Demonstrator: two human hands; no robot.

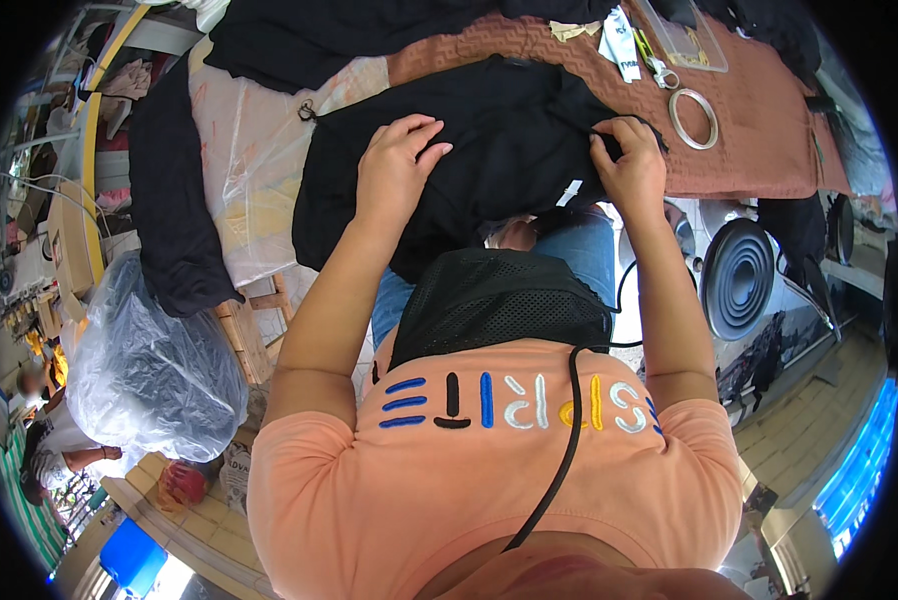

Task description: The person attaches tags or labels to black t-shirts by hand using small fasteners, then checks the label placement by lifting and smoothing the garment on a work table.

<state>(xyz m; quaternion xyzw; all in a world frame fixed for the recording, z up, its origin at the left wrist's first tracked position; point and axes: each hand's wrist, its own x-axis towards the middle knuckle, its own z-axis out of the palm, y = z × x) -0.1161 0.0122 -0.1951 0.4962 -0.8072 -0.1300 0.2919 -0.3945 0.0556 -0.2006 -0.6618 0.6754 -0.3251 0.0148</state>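
Observation:
A black garment (509,130) lies spread in front of me, hanging over the near edge of the table. A small white label (569,193) shows on its lower right part. My left hand (401,165) hovers at or just touches the garment's left part, thumb and fingertips apart with no cloth visible between them. At the garment's right end, my right hand (634,165) has its thumb and fingers curled in on the black cloth. The fingertips there are partly lost against the dark fabric.
Brown patterned cloth (759,130) covers the table, with a roll of tape (693,119), small scissors (663,72) and a clear plastic box (684,35) on it. More black cloth (169,180) lies at left, above a big plastic bag (169,360). A fan-like round object (737,280) stands right.

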